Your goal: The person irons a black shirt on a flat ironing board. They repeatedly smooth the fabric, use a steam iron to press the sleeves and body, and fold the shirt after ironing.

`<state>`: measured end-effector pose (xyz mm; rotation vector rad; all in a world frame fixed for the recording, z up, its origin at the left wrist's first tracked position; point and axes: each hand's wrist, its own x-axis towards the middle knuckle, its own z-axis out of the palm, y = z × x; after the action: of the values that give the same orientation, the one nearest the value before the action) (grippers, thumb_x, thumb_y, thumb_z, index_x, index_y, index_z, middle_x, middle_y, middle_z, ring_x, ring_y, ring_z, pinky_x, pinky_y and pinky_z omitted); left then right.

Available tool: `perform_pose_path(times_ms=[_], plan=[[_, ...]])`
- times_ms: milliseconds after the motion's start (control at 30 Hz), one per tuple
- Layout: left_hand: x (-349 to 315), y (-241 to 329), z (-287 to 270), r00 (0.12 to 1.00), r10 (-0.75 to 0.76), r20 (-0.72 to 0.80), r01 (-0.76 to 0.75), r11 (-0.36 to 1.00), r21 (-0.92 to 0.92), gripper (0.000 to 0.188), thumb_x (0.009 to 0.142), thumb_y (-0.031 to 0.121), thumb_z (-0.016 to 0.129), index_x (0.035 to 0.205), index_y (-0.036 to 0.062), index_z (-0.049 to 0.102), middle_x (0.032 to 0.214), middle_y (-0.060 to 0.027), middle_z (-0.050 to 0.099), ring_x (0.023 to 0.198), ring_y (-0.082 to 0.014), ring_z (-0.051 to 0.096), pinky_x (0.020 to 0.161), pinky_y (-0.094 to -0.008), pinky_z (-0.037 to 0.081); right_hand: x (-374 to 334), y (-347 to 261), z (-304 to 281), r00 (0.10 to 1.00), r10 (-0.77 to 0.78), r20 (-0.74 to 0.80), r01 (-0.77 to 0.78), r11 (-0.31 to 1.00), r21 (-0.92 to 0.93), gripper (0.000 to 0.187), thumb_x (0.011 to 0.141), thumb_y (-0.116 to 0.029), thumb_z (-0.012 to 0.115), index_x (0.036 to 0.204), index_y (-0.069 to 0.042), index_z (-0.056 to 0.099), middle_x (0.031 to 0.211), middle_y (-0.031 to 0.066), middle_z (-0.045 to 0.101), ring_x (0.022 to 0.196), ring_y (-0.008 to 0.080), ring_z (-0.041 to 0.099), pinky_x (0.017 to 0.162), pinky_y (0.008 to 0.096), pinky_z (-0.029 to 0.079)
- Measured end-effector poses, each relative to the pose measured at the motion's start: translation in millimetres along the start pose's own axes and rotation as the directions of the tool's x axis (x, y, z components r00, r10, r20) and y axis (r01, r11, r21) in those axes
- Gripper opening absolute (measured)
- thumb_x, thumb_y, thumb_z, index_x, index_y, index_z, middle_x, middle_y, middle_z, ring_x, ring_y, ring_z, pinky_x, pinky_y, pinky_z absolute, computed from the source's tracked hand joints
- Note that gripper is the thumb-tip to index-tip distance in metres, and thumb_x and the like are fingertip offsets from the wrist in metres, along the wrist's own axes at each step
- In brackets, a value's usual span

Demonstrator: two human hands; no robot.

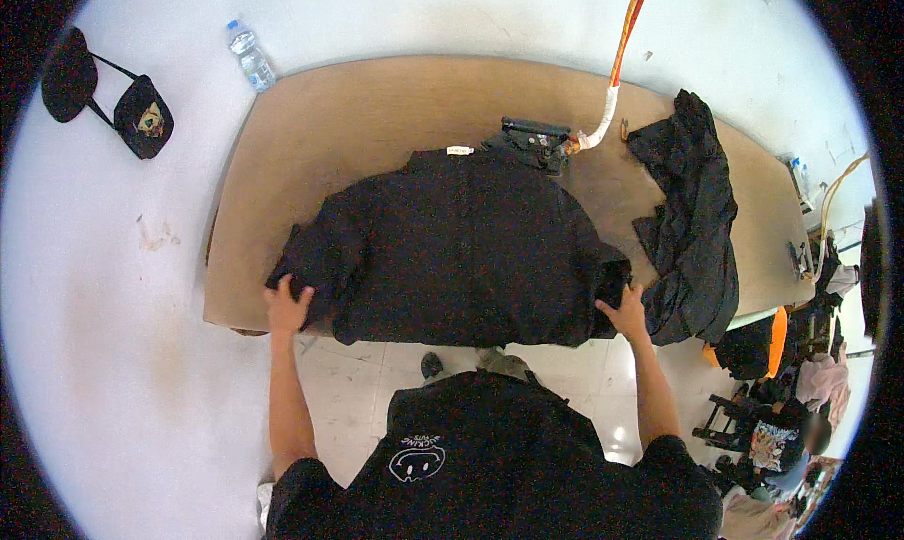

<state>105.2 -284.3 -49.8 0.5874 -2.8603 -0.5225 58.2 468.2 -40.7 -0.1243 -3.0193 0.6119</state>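
A black shirt (pixel 461 248) lies spread on the brown table, its collar with a white label towards the far side and its lower edge along the near table edge. At the shirt's left sleeve, my left hand (pixel 286 306) grips the cloth, thumb apart from the fingers. My right hand (pixel 624 312) holds the opposite sleeve near its end; the fingertips are partly hidden by the dark fabric. Just beyond the collar, a dark iron (pixel 535 145) rests on the table, joined to a red and yellow cord (pixel 629 32) with a white wrapped section.
On the right of the table (pixel 377 97) lies a crumpled black garment (pixel 692 220). A plastic bottle (pixel 250 55) stands past the far left corner, and a black bag (pixel 143 116) is at the far left. Another person (pixel 786 436) sits at lower right among piled clothes.
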Motion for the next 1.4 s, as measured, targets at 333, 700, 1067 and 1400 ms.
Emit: perform_pose_path(times_ms=[333, 700, 1067, 1400], plan=[[148.7, 15.8, -103.3, 0.926, -0.003, -0.377, -0.072, 0.980, -0.184, 0.078, 0.094, 0.045, 0.064, 0.147, -0.0073, 0.039, 0.152, -0.0286, 0.040, 0.143, -0.0379, 0.037, 0.115, -0.0456, 0.034, 134.5, 13.0, -108.2, 0.932, 0.065, -0.356, -0.269, 0.782, -0.563, 0.079, 0.076, -0.029, 0.083, 0.144, -0.023, 0.043, 0.138, 0.0187, 0.048, 0.122, 0.0407, 0.053, 0.093, 0.0565, 0.048], [-62.5, 64.8, 31.3, 0.993, -0.115, 0.007, 0.106, 0.889, -0.446, 0.024, 0.090, 0.021, 0.073, 0.100, 0.0024, 0.061, 0.085, -0.0083, 0.060, 0.081, -0.0229, 0.058, 0.077, -0.0348, 0.048, -19.1, -73.5, 30.7, 0.976, 0.155, 0.151, -0.214, 0.774, 0.596, 0.044, 0.089, -0.028, 0.074, 0.116, 0.005, 0.063, 0.114, 0.0180, 0.069, 0.106, 0.0283, 0.064, 0.093, 0.0394, 0.049], [-78.3, 44.5, -2.8, 0.999, -0.042, 0.024, 0.047, 0.960, -0.276, 0.044, 0.084, 0.015, 0.076, 0.121, 0.0036, 0.054, 0.106, -0.0147, 0.061, 0.094, -0.0259, 0.063, 0.084, -0.0363, 0.051, -36.8, -106.4, 6.9, 0.968, 0.054, 0.246, 0.009, 0.969, -0.249, 0.040, 0.075, -0.024, 0.082, 0.102, -0.003, 0.061, 0.096, 0.0212, 0.064, 0.097, 0.0424, 0.062, 0.083, 0.0494, 0.050], [148.4, 302.0, 72.0, 0.705, 0.673, 0.224, -0.616, 0.737, -0.278, 0.045, 0.086, 0.041, 0.072, 0.120, 0.0133, 0.061, 0.117, -0.0118, 0.065, 0.115, -0.0355, 0.057, 0.101, -0.0500, 0.043, 231.4, -272.7, 76.8, 0.702, -0.660, 0.267, 0.611, 0.751, 0.251, 0.040, 0.085, -0.035, 0.075, 0.113, -0.007, 0.066, 0.106, 0.0149, 0.066, 0.106, 0.0371, 0.064, 0.090, 0.0465, 0.052]])
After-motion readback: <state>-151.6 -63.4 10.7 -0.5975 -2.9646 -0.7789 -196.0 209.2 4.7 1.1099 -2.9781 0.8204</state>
